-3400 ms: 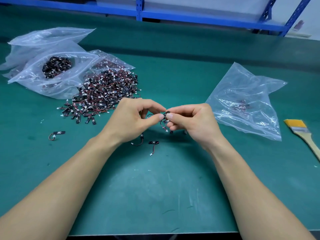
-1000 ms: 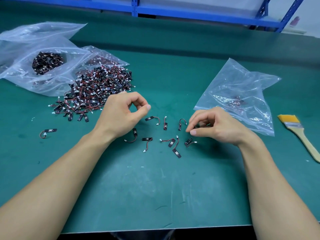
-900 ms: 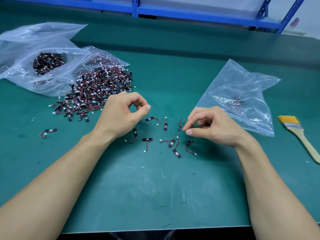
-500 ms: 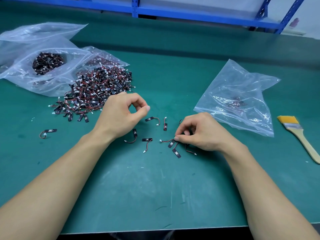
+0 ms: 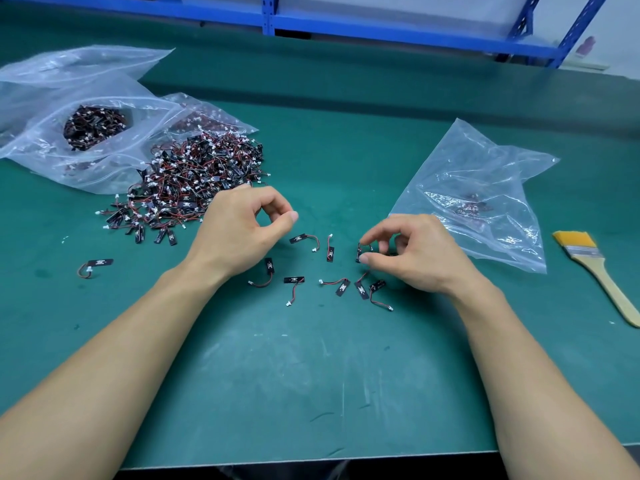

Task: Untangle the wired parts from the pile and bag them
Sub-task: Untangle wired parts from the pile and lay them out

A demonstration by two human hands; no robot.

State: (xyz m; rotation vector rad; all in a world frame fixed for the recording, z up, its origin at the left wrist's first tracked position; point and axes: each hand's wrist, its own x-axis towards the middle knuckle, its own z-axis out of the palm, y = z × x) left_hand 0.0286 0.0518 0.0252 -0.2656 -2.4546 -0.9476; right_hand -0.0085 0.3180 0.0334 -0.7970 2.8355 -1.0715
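A tangled pile of small black wired parts with red leads lies at the left of the green mat. Several separated parts lie between my hands, among them one near my left thumb and one lower down. My right hand pinches a wired part between thumb and index finger, just above the mat. My left hand hovers beside the pile with loosely curled fingers and holds nothing I can see. A clear bag holding a few parts lies to the right of my right hand.
Clear bags, one with many parts inside, lie at the far left behind the pile. A lone part sits at the left. A yellow-bristled brush lies at the right edge. A blue shelf frame runs along the back.
The tangle both hands held 3.4 s ago is gone; loose parts lie on the mat. My right hand has shifted from the lower parts back and right, and pinches another part. My left hand stayed put.
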